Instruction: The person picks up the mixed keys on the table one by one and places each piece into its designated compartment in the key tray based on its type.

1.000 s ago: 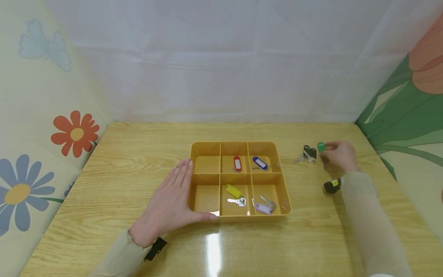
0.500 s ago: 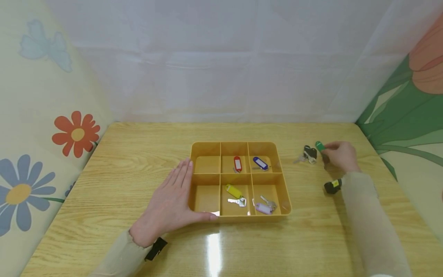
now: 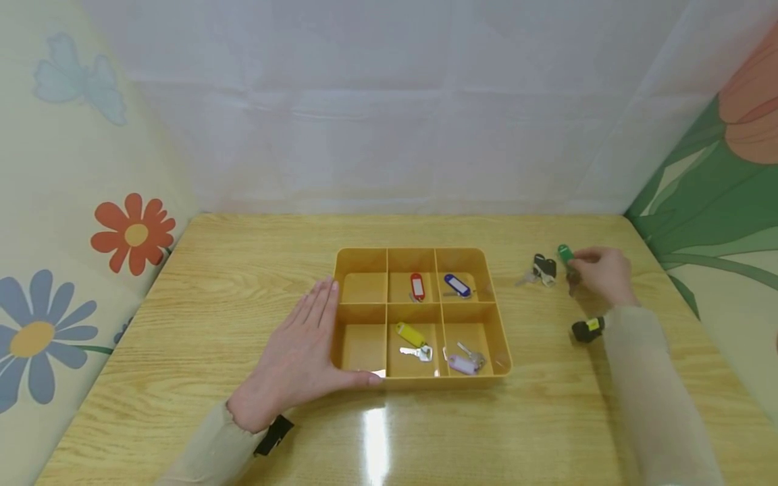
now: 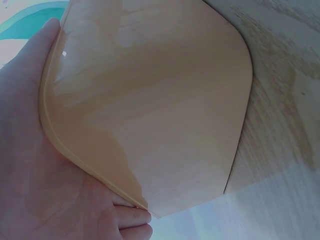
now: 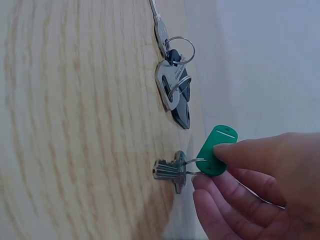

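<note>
My right hand [image 3: 606, 275] pinches a green key tag [image 5: 218, 150] between thumb and fingers, at the right of the table. From the tag's ring hangs a silver key [image 5: 175, 170]. Just left of it lie keys with black tags [image 3: 545, 266]. My left hand [image 3: 298, 354] lies along the left end of a yellow divided tray [image 3: 425, 382], fingers straight on its side and thumb on the front rim. Inside the tray are keys with a red tag [image 3: 417, 287], a blue tag [image 3: 457, 286], a yellow tag [image 3: 411, 335] and a lilac tag [image 3: 463, 365], each in its own compartment.
The wooden table [image 3: 255, 270] ends at a pale cloth wall [image 3: 389, 148]. Patterned panels stand at both sides. In the tray, the two left compartments hold no keys.
The green tag has turned in my right hand, so more of it shows, and its key now hangs below. My left hand and the tray have stayed in place.
</note>
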A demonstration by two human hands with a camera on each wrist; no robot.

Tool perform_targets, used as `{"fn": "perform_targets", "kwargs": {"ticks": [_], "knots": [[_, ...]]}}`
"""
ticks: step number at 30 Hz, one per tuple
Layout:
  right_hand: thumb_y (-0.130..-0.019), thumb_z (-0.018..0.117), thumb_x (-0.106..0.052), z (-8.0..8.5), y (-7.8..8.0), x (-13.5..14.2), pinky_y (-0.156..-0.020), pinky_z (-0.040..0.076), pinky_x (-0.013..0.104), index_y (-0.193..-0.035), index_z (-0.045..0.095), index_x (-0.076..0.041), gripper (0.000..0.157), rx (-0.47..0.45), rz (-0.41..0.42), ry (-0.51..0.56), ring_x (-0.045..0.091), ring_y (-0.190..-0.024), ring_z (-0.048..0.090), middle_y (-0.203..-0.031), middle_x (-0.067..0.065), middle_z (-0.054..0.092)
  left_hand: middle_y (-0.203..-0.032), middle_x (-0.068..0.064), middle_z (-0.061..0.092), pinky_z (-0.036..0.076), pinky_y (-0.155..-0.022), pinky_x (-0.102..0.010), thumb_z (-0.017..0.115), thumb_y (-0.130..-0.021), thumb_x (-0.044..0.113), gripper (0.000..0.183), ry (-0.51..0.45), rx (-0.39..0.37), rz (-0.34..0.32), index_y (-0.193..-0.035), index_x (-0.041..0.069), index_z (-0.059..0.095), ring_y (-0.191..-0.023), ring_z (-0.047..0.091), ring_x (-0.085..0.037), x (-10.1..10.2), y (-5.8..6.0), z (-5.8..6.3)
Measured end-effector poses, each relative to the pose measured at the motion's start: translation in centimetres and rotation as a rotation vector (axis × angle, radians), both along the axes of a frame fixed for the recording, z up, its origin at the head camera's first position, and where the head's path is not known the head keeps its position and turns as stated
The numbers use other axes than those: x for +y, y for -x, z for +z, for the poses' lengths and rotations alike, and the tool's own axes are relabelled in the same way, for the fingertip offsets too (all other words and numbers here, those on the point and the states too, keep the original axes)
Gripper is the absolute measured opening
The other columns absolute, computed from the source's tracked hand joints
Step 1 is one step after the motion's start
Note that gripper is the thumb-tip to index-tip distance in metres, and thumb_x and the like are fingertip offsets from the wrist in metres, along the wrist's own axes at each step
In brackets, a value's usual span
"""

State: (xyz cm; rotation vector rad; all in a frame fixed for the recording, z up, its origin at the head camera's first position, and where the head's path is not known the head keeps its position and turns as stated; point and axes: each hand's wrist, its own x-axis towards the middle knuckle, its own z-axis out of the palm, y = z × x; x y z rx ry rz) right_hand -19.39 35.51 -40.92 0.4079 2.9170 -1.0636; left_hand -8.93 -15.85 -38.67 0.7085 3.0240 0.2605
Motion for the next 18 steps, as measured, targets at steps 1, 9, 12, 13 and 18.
{"fn": "perform_targets", "kwargs": {"ticks": [1, 9, 12, 13, 18], "knots": [[-0.104, 0.059, -0.022, 0.03, -0.05, 0.01, -0.096, 0.047, 0.058, -0.130, 0.060, 0.010, 0.041, -0.002, 0.000, 0.005, 0.047, -0.113, 0.055, -0.128, 0.034, 0.059, -0.167, -0.017, -0.005, 0.011, -0.124, -0.045, 0.040, -0.065, 0.102, 0.146, 0.000, 0.001, -0.001, -0.160, 0.001, -0.007, -0.154, -0.002, -0.030, 0.00, -0.01, -0.01], [-0.104, 0.059, -0.024, 0.26, -0.37, -0.19, -0.097, 0.047, 0.058, -0.132, 0.058, 0.010, 0.044, -0.004, -0.012, 0.040, 0.045, -0.112, 0.057, -0.128, 0.034, 0.059, -0.167, -0.017, -0.006, 0.010, -0.124, -0.044, 0.040, -0.065, 0.103, 0.146, 0.002, 0.007, -0.002, -0.160, 0.002, -0.008, -0.154, -0.004, -0.029, 0.01, -0.03, 0.03], [-0.105, 0.059, -0.028, 0.32, -0.50, -0.21, -0.094, 0.049, 0.055, -0.133, 0.058, 0.010, 0.047, 0.000, -0.013, 0.046, 0.044, -0.112, 0.057, -0.129, 0.033, 0.058, -0.167, -0.017, -0.006, 0.010, -0.124, -0.044, 0.040, -0.065, 0.102, 0.146, 0.002, 0.014, -0.004, -0.160, 0.002, -0.008, -0.153, -0.005, -0.029, 0.02, -0.03, 0.03], [-0.105, 0.059, -0.028, 0.34, -0.52, -0.23, -0.093, 0.050, 0.054, -0.133, 0.057, 0.010, 0.047, 0.003, -0.013, 0.048, 0.044, -0.112, 0.057, -0.129, 0.033, 0.058, -0.167, -0.017, -0.006, 0.010, -0.124, -0.044, 0.041, -0.065, 0.102, 0.146, 0.001, 0.015, -0.004, -0.160, 0.002, -0.008, -0.153, -0.005, -0.029, 0.02, -0.03, 0.04], [-0.105, 0.059, -0.032, 0.42, -0.63, -0.38, -0.087, 0.052, 0.046, -0.132, 0.059, 0.008, 0.048, 0.016, -0.018, 0.046, 0.041, -0.109, 0.059, -0.127, 0.031, 0.060, -0.167, -0.017, -0.006, 0.010, -0.124, -0.045, 0.042, -0.065, 0.102, 0.146, 0.000, 0.015, -0.004, -0.160, 0.002, -0.008, -0.153, -0.005, -0.029, 0.03, -0.03, 0.03]]}}
